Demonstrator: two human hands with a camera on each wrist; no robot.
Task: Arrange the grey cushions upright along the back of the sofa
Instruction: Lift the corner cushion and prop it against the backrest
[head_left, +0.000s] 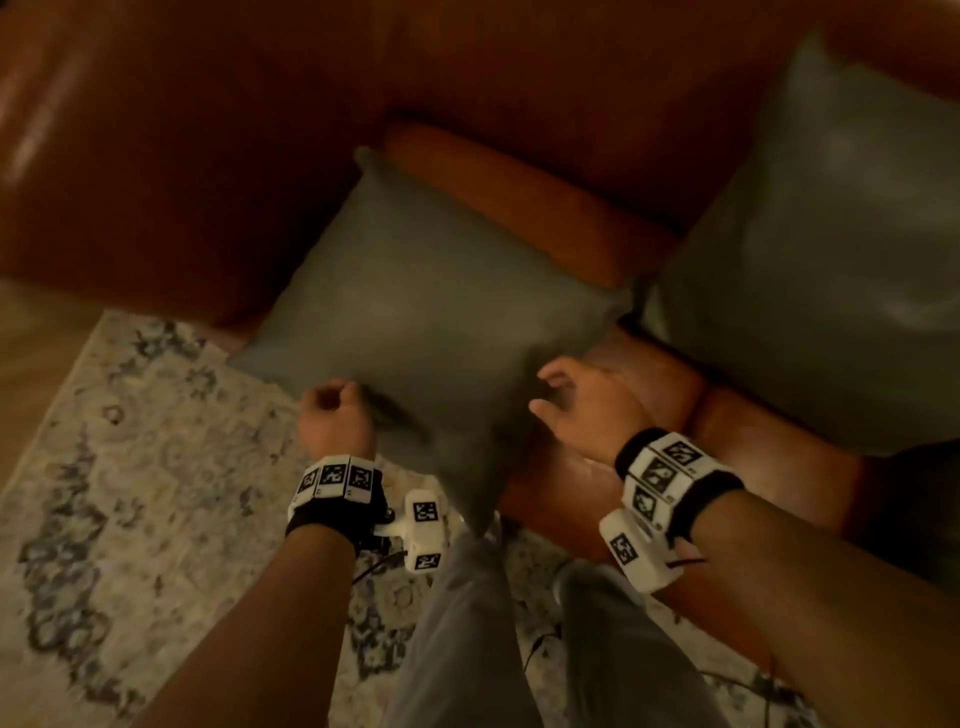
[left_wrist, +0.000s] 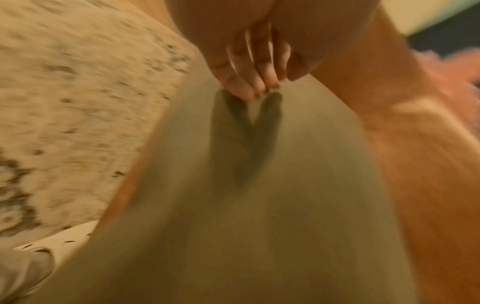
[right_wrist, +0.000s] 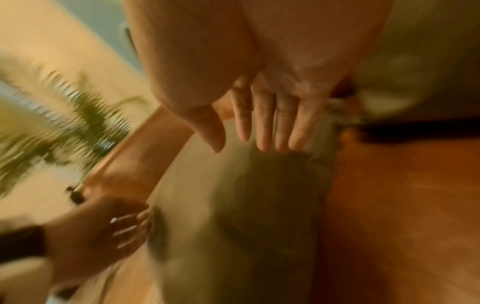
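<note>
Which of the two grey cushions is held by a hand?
The nearer grey square cushion at the sofa's front edge; the left hand pinches its fabric. The other grey cushion lies untouched farther right.

You see matt grey cloth on the near cushion (head_left: 415, 312); the sofa (head_left: 545, 197) looks like smooth, faintly glossy orange-brown leather; the rug (head_left: 156, 467) is woven, patterned.
</note>
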